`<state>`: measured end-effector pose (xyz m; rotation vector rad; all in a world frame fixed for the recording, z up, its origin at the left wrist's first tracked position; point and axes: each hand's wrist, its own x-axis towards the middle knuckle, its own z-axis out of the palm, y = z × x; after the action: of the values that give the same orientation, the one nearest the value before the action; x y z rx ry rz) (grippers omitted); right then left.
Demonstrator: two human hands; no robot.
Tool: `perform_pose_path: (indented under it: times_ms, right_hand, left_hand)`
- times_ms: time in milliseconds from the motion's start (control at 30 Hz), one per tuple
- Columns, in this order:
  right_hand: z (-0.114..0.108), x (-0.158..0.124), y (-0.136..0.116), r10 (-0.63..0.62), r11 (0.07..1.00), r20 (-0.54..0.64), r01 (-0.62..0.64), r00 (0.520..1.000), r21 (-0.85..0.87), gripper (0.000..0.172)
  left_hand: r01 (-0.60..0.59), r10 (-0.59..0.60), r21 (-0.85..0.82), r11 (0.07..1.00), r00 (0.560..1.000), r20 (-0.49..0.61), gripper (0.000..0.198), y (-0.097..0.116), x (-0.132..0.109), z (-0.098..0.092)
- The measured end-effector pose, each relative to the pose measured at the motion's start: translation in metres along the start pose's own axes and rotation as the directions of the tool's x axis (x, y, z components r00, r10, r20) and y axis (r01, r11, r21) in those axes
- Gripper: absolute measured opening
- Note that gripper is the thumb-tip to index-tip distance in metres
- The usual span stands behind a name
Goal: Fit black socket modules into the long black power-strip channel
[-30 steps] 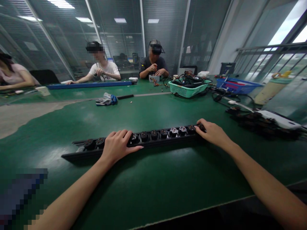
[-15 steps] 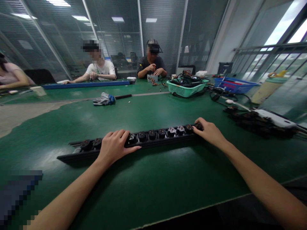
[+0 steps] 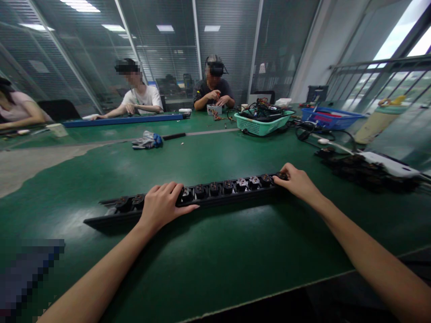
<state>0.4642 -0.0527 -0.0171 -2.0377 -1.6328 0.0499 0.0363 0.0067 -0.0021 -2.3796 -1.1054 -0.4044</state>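
Observation:
A long black power strip housing (image 3: 232,196) lies slantwise on the green table, its open side up. Several round socket modules sit in a row along it, most of them black, a few with pale tops. My left hand (image 3: 162,205) is wrapped over the housing left of its middle, fingers on the far side and thumb along the near edge, hiding part of the row. At the right end, my right hand (image 3: 298,181) pinches a black socket module (image 3: 282,176) between thumb and fingers. Whether that module is fully seated in the housing I cannot tell.
A pile of black parts (image 3: 360,170) lies on the right, beside a white box (image 3: 387,165). Farther back stand a green basket of cables (image 3: 259,126) and a blue basket (image 3: 332,120). Gloves (image 3: 148,140) lie beyond the housing. Several people sit across the table.
My right hand has shifted slightly right and up at the housing's end, uncovering more of the end module. My left hand keeps its hold. The whole view has moved a little.

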Motion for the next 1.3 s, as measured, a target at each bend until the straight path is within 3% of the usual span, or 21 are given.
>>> perform_pose_path:
  times_ms: [700,1300]
  right_hand:
    - [-0.004,0.005,0.014,0.018,1.0,-0.005,-0.018,1.0,-0.004,0.033]
    - [-0.012,0.012,0.026,0.117,0.993,0.028,-0.116,0.993,-0.023,0.032]
  left_hand:
    - [0.024,-0.024,-0.043,0.999,1.0,-0.001,0.067,0.0,0.0,0.001]
    - [0.032,-0.032,-0.049,0.998,0.999,-0.001,0.068,0.002,0.001,-0.001]
